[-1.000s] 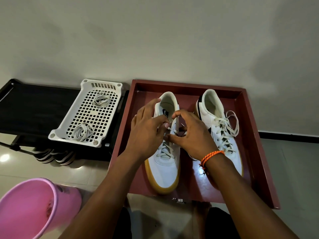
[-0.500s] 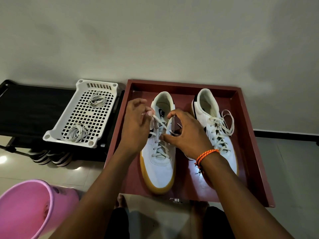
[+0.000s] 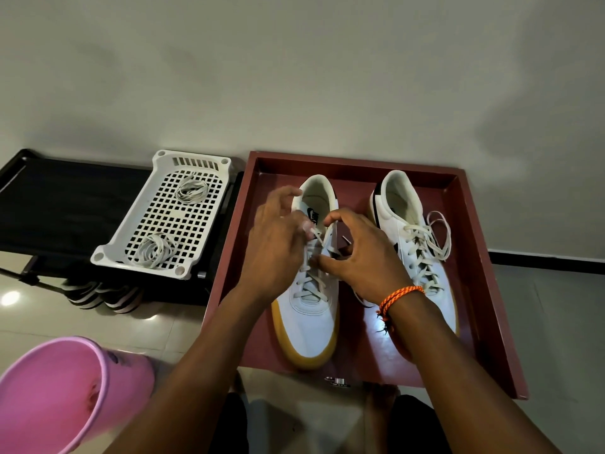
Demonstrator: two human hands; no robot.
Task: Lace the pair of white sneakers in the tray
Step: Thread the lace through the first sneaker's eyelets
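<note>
we look down at a dark red tray (image 3: 471, 257) on the pale tiled floor (image 3: 556, 322), set against the wall, with the pair of white sneakers side by side in it, toes toward us. our left hand (image 3: 275, 253) is over the left sneaker (image 3: 309, 319), blurred, its thumb and forefinger pinching a lace end (image 3: 316, 232) near the top eyelets while the other fingers fan loosely upward by the shoe's collar. our right hand (image 3: 363, 257), with an orange braided band (image 3: 399, 298) on the wrist, curls over the same sneaker's tongue; its thumb and forefinger come together low at the lace crossings and seem to pinch the lace there, though the blur keeps us from being sure. the left sneaker's lower eyelets are crossed with lace; its gum-coloured sole edge shows at the toe. the right sneaker (image 3: 422, 257) stands just beside it, laced up its front, with loose loops lying over its outer side. left of the tray, a white perforated basket (image 3: 163, 260) rests on a black rack (image 3: 59, 208) and holds two coiled bundles of laces (image 3: 154, 250), one near each end. striped footwear (image 3: 104, 294) shows under the rack, and a pink bucket (image 3: 65, 394) stands at our lower left.
</note>
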